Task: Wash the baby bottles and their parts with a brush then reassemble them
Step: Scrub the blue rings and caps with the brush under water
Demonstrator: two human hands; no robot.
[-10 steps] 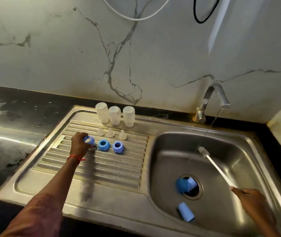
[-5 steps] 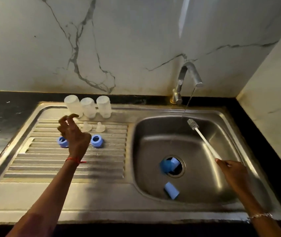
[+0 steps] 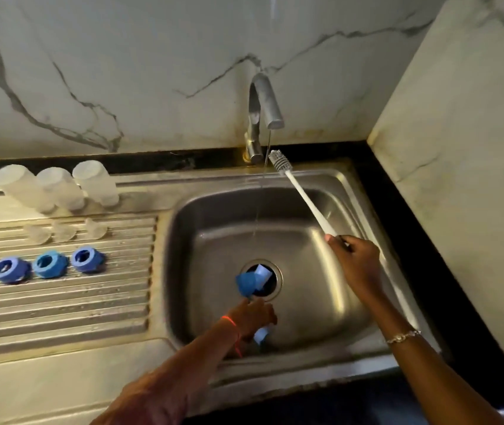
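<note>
Right hand [image 3: 356, 262] gripping the white brush [image 3: 303, 194] by its handle, bristles up beside the tap [image 3: 264, 108] and its thin stream, left hand [image 3: 253, 317] low over a blue cap [image 3: 260, 335] at the basin [image 3: 321, 302] front edge, grip too blurred to call, three bottles [image 3: 57, 188] along the drainboard [image 3: 60, 302] back edge, blue rings [image 3: 49, 265] in a row mid-board

Left: red thread [image 3: 231, 323]; right: thin beaded bracelet [image 3: 404, 335].

No writing can be read: the clear bottles [image 3: 60, 188] at upper left, the blue rings [image 3: 49, 265] at left, the brush [image 3: 303, 194] and the tap [image 3: 264, 102] show no legible print.
</note>
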